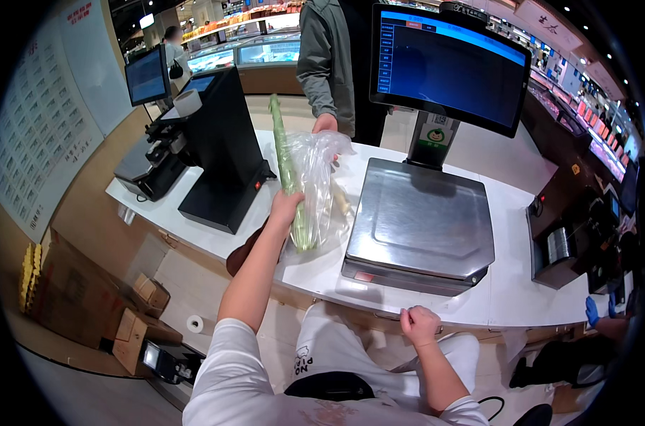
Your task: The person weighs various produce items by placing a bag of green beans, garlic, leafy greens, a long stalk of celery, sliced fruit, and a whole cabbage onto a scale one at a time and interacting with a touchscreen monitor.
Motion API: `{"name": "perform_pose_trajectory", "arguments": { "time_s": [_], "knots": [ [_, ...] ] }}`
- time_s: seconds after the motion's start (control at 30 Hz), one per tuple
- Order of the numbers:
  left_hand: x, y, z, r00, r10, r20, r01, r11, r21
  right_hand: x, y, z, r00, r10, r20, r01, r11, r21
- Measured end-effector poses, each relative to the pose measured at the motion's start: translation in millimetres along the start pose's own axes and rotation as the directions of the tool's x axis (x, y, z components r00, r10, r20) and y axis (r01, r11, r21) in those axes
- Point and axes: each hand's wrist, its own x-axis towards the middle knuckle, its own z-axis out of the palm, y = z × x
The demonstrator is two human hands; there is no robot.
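My left hand (287, 206) grips a long green stalk vegetable (283, 154), perhaps celtuce, in or against a clear plastic bag (314, 175). The stalk's upper end points away from me and sticks out past the bag. Across the counter, another person's hand (325, 123) touches the bag's far end. Something pale yellowish (342, 199) shows through or beside the bag, too unclear to name. My right hand (421, 324) is curled at the counter's near edge, in front of the metal-topped scale (421, 218); I see nothing in it.
The scale's screen (450, 64) stands behind its plate. A black machine (224, 154) with a paper roll (187, 102) stands left on the white counter (301, 274); a dark machine (554, 247) is at the right. A person in a grey jacket (328, 64) stands opposite. Blue-gloved hands (592, 310) show far right.
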Motion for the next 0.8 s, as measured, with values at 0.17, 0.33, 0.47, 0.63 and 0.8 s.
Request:
{"name": "perform_pose_trajectory", "arguments": {
  "time_s": [0.17, 0.33, 0.47, 0.63, 0.8],
  "knots": [
    [-64.7, 62.2, -8.7, 0.944, 0.326, 0.051, -0.330, 0.935, 0.132, -0.7, 2.6, 1.8, 0.999, -0.005, -0.035, 0.006, 1.000, 0.029],
    [-129.2, 131.0, 10.1, 0.913, 0.359, 0.195, -0.374, 0.926, 0.049, -5.1, 2.3, 2.5, 0.996, 0.022, -0.084, -0.019, 0.999, 0.040],
    [-159.2, 156.2, 35.2, 0.830, 0.375, 0.412, -0.404, 0.915, -0.018, -4.9, -0.3, 1.3, 0.996, 0.051, -0.072, -0.050, 0.999, 0.020],
    [-154.3, 146.8, 90.3, 0.696, 0.269, 0.665, -0.482, 0.862, 0.156, -3.2, -4.6, -0.9, 0.997, 0.062, -0.053, -0.062, 0.998, 0.004],
    [-139.1, 126.6, 139.0, 0.551, 0.139, 0.823, -0.662, 0.672, 0.330, -7.0, -3.3, 0.4, 0.996, 0.070, -0.063, -0.069, 0.997, 0.019]
  ]
}}
